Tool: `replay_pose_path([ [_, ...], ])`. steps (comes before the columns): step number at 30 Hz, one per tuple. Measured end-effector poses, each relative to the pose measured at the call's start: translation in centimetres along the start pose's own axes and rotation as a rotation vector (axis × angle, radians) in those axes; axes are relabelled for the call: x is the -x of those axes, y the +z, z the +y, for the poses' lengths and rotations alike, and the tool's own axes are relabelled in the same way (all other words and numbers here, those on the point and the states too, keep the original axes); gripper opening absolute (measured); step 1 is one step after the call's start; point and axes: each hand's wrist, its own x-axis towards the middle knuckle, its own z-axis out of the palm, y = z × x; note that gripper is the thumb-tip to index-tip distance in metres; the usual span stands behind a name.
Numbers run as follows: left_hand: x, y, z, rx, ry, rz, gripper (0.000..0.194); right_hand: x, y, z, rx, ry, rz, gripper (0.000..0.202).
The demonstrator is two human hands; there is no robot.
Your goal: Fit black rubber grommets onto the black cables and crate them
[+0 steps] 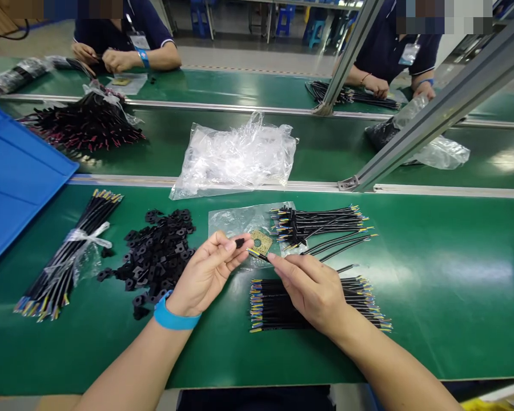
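Observation:
My left hand (212, 265), with a blue band at the wrist, pinches a small black rubber piece (239, 243). In my right hand (314, 288) is a short black cable (259, 255), its stripped end with coloured wires pointing at the rubber piece; a small gap seems to part them. Behind the fingertips a tan square with a round hole (263, 242) lies on a clear flat bag (227, 220). Under my right hand spreads a row of black cables (274, 305). Beyond it lies another stack of cables (325, 220), with black pieces at their left ends.
Left of my hands are a heap of black rubber pieces (158, 257), a tied cable bundle (72, 251) and a blue bin (17, 177). Crumpled clear plastic bags (240, 154) lie by the metal rail. A slanted metal post (428, 108) rises at right. Two co-workers sit opposite.

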Motion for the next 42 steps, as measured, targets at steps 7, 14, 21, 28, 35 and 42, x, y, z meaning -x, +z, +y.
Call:
replay_pose_path([
  [7,0.7,1.0,-0.3,0.017,0.039,-0.021,0.041,-0.2,0.1,-0.3,0.118,-0.048,-0.021,0.031],
  [14,0.8,0.6,-1.1,-0.320,0.372,0.098,0.030,0.0,-0.7,-0.5,0.193,-0.110,-0.041,0.037],
  [21,1.4,0.5,-1.3,-0.582,0.422,0.007,0.017,-0.8,-1.9,-0.4,0.177,-0.161,0.002,0.039],
  [28,1.4,0.4,-1.2,-0.650,0.496,-0.060,0.015,-0.3,-1.1,-0.2,0.041,-0.073,0.038,0.029],
  [35,1.7,0.7,-0.9,-0.754,0.695,-0.151,0.016,-0.7,-1.1,-0.7,-0.392,0.172,-0.068,0.015],
  [42,1.7,1.0,-0.7,-0.810,0.688,-0.199,0.019,-1.0,-1.7,-0.9,-0.624,0.354,-0.197,0.017],
])
